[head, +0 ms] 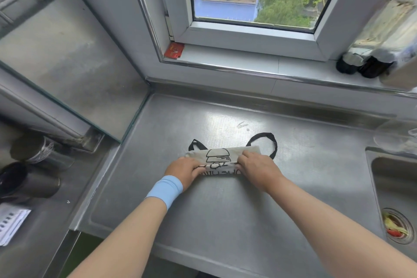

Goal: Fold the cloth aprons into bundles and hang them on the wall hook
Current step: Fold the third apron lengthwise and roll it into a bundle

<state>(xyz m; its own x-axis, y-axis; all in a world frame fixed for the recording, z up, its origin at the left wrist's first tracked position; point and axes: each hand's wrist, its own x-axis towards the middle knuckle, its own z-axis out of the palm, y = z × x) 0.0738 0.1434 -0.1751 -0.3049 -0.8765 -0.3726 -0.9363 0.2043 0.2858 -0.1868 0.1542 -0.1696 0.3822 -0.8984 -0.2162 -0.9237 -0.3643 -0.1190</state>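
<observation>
A beige cloth apron point(220, 157) with a black printed drawing and black straps point(268, 142) lies folded into a narrow strip on the steel counter point(225, 205). My left hand point(184, 170), with a light blue wristband, grips the strip's left part, fingers curled over its near fold. My right hand point(257, 168) grips the right part the same way. One black strap loop sticks out at the far right and a smaller one at the far left. No wall hook is in view.
A sink point(394, 187) with food scraps in its drain lies at the right. Dark bottles point(363, 65) stand on the window sill. Metal cups point(33, 165) sit on the lower left surface, beside a glass panel.
</observation>
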